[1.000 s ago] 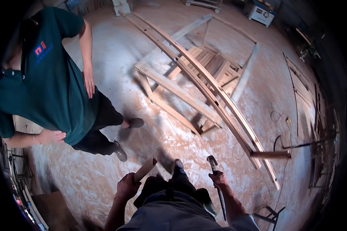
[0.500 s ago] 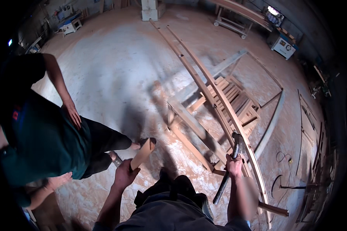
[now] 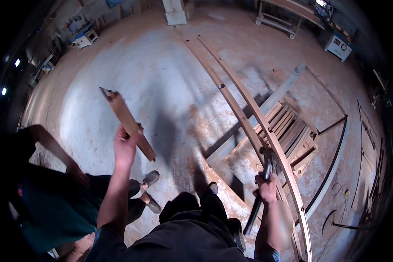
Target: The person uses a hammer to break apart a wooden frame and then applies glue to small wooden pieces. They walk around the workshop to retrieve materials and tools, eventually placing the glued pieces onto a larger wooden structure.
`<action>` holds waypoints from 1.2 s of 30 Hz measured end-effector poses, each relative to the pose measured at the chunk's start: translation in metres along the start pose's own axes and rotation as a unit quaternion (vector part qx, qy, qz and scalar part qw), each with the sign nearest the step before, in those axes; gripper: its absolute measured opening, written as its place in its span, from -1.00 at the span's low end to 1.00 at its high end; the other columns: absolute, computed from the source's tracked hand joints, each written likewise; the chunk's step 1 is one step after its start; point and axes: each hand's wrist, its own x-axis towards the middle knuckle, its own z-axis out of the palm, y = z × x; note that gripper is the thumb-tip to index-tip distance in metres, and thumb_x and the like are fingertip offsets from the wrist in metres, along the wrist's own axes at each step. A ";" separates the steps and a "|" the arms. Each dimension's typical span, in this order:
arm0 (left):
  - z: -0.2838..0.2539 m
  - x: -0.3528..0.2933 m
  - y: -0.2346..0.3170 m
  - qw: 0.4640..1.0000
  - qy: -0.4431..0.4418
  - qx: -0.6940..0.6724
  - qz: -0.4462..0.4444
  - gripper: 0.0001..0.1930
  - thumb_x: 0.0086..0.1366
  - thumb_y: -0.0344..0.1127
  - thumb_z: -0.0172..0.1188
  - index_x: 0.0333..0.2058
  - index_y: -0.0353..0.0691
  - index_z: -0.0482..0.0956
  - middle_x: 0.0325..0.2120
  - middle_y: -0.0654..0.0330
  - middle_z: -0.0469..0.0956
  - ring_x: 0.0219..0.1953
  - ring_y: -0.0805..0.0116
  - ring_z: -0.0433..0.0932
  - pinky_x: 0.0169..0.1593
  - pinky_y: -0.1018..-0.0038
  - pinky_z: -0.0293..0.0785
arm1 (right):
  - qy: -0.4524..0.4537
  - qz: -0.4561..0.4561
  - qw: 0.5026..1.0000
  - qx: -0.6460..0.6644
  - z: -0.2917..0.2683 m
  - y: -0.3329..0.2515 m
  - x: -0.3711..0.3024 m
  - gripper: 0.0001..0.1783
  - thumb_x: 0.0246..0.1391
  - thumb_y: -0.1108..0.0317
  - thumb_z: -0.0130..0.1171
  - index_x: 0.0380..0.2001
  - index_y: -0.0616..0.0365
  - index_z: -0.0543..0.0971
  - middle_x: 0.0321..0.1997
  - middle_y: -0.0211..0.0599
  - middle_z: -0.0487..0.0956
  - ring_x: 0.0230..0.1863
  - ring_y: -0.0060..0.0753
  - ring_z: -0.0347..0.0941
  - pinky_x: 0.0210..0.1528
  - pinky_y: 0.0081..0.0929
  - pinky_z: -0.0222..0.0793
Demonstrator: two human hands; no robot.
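The wooden piece (image 3: 125, 113) was held up at the person's eleven o'clock, the grip of the left hand (image 3: 125, 146) closed around its nearer half. At two o'clock the right hand (image 3: 267, 187) had its grip wrapped around a hammer (image 3: 254, 213), close to two long wooden rails (image 3: 248, 100). Slatted woodwork (image 3: 284, 125) lay toward one o'clock, and a co-worker (image 3: 61, 212) stood at nine.

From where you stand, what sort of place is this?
Probably a woodworking shop: long wooden rails, a hammer-like tool in the right hand, and a boxy white machine beyond.
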 end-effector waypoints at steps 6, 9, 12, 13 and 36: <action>0.031 0.118 -0.015 0.992 -0.089 0.089 0.003 -0.74 0.15 -0.49 0.19 -0.16 -0.26 0.44 -0.37 0.28 0.51 -0.31 0.54 0.45 -0.18 0.54 0.40 | -0.036 0.043 0.993 0.107 0.048 -0.054 0.090 -0.81 0.01 0.37 0.22 -0.29 0.14 0.49 -0.41 -0.38 0.44 -0.49 -0.47 0.40 -0.59 -0.46 0.48; 0.070 0.192 -0.058 0.968 -0.196 0.152 -0.039 -0.69 0.09 -0.44 0.24 -0.16 -0.28 0.43 -0.41 0.30 0.48 -0.34 0.57 0.42 -0.23 0.57 0.38 | -0.007 0.088 0.985 0.151 0.058 -0.064 0.117 -0.80 0.01 0.39 0.22 -0.27 0.15 0.50 -0.34 -0.34 0.45 -0.45 -0.44 0.42 -0.59 -0.44 0.50; 0.112 0.272 -0.120 0.933 -0.287 0.205 -0.070 -0.65 0.06 -0.37 0.25 -0.16 -0.31 0.43 -0.32 0.21 0.52 -0.28 0.44 0.49 -0.17 0.49 0.42 | 0.055 0.096 0.975 0.193 0.071 -0.077 0.126 -0.73 0.03 0.40 0.21 -0.17 0.18 0.50 -0.34 -0.33 0.46 -0.40 -0.38 0.48 -0.57 -0.42 0.52; 0.131 0.296 -0.125 0.918 -0.304 0.241 -0.084 -0.64 0.05 -0.35 0.25 -0.17 -0.32 0.44 -0.25 0.18 0.53 -0.25 0.37 0.51 -0.15 0.45 0.43 | 0.069 0.099 0.965 0.232 0.079 -0.080 0.130 -0.72 0.03 0.44 0.18 -0.15 0.21 0.50 -0.24 -0.33 0.47 -0.28 -0.32 0.53 -0.56 -0.42 0.54; 0.298 0.532 -0.334 0.650 -0.709 0.244 -0.127 -0.26 -0.06 -0.55 0.08 0.21 -0.37 0.17 -0.03 0.19 0.30 -0.26 0.50 0.40 -0.34 0.62 0.38 | 0.265 0.167 0.924 0.218 0.091 -0.075 0.139 -0.72 0.05 0.28 0.21 -0.25 0.24 0.48 -0.44 -0.30 0.46 -0.49 -0.45 0.47 -0.59 -0.49 0.51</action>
